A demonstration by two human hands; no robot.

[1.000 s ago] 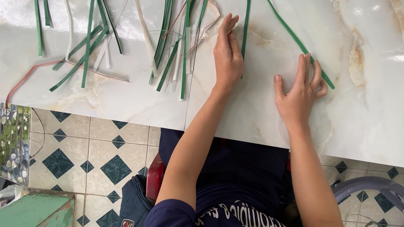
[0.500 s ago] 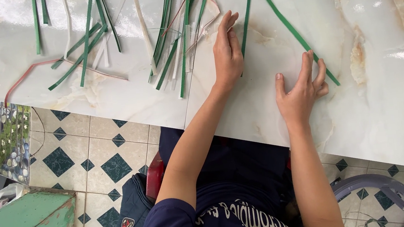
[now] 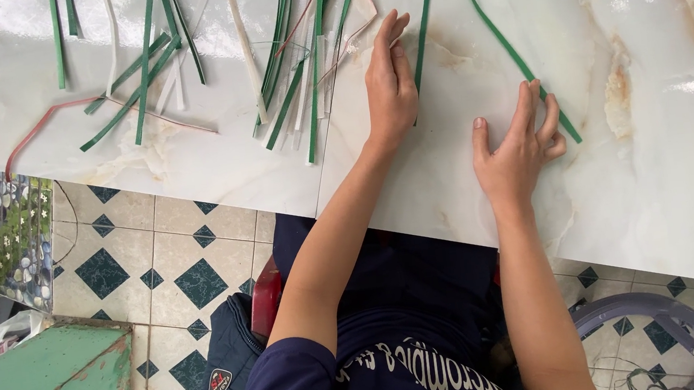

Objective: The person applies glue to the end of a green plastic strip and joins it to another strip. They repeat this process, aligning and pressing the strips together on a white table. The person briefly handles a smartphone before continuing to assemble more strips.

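A: Entry, strips first. Two long green strips form a narrow inverted V on the pale marble-patterned tabletop (image 3: 465, 174). The left green strip (image 3: 423, 23) runs nearly straight down from the top edge of the view; the right green strip (image 3: 503, 41) slants down and to the right.

B: Hands?

A: The left hand (image 3: 390, 87) lies flat, palm down, fingers straight and together, not gripping. Its outer edge sits against the lower part of the left green strip, and the strip's end is hidden behind it. The right hand (image 3: 518, 147) is open too, fingers spread and pressed on the tabletop. Its fingertips cover the right green strip near the lower end; a short tail of strip shows beyond the little finger.

B: Is either strip pinched?

A: Not that I can see. Whether the right fingertips press the strip or only rest across it, I cannot tell from this angle.

B: Surroundings?

A: Left of the left hand, a loose pile of strips (image 3: 299, 62), mostly green with some white and a thin pinkish one, fans out over the tabletop. Further left lies a second scatter of strips (image 3: 145, 70) with a curved reddish strip (image 3: 39, 124). Below the table edge: a patterned tile floor (image 3: 173, 256), a green wooden bench (image 3: 32, 387) at lower left, and a plastic chair (image 3: 661, 317) at lower right. The person wears a dark blue shirt.
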